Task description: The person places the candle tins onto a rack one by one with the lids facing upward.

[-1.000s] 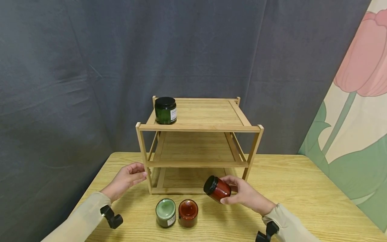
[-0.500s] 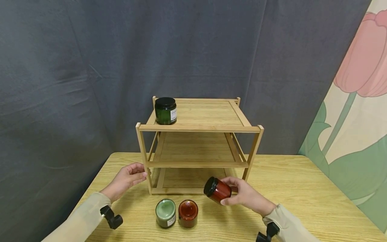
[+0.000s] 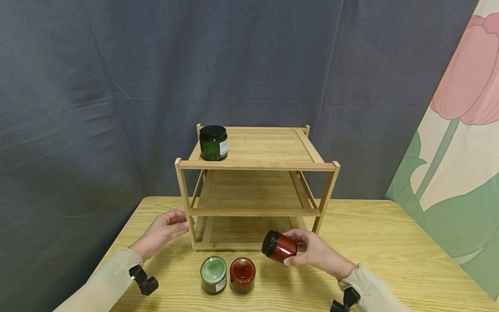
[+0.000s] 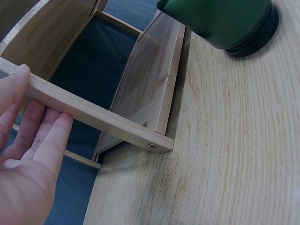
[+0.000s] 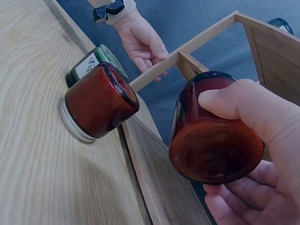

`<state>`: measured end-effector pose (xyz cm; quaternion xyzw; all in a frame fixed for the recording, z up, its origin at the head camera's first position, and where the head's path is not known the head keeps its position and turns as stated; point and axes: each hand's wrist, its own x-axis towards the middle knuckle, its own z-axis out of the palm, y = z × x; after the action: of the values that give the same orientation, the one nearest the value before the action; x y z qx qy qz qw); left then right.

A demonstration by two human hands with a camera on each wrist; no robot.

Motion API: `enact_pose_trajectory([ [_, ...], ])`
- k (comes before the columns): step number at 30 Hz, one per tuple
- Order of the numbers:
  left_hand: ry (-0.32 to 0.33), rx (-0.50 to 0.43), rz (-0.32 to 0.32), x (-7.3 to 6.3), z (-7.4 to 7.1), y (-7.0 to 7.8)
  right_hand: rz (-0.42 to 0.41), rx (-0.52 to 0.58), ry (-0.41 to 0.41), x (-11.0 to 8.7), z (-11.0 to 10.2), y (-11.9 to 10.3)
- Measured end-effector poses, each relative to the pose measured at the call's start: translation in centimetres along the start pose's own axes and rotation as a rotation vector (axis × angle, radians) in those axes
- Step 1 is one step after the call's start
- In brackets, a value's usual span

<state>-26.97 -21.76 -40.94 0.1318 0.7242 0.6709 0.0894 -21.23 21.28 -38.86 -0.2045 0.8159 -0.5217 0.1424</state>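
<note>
My right hand grips an amber-red glass jar with a black lid. It is held tilted above the table, lid to the left, in front of the lowest shelf; its base faces the right wrist camera. With thumb and fingers on either side, my left hand pinches the front left post of a three-tier wooden rack. Two jars stand upside down before the rack: a green one with a white label and, just right of it, a second red-brown one.
On the top shelf, at its left, stands a dark green jar with a black lid. Behind the wooden table hangs a dark grey-blue curtain. A tulip-patterned panel borders the right side.
The jar in my right hand has tipped slightly, its lid end sinking a little. My left hand stays on the post, and the other jars keep their places.
</note>
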Motion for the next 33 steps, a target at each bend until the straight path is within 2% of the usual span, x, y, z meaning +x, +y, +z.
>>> enact_pose_trajectory([
  [17, 0.003, 0.015, -0.002, -0.13, 0.07, 0.17, -0.006, 0.083, 0.026, 0.1, -0.02, 0.04],
  [25, 0.002, 0.008, -0.001, -0.13, 0.06, 0.1, 0.001, 0.157, 0.032, 0.08, 0.03, 0.06],
  [33, 0.002, 0.006, -0.003, -0.03, -0.01, -0.02, -0.007, 0.157, 0.047, 0.08, 0.07, 0.07],
])
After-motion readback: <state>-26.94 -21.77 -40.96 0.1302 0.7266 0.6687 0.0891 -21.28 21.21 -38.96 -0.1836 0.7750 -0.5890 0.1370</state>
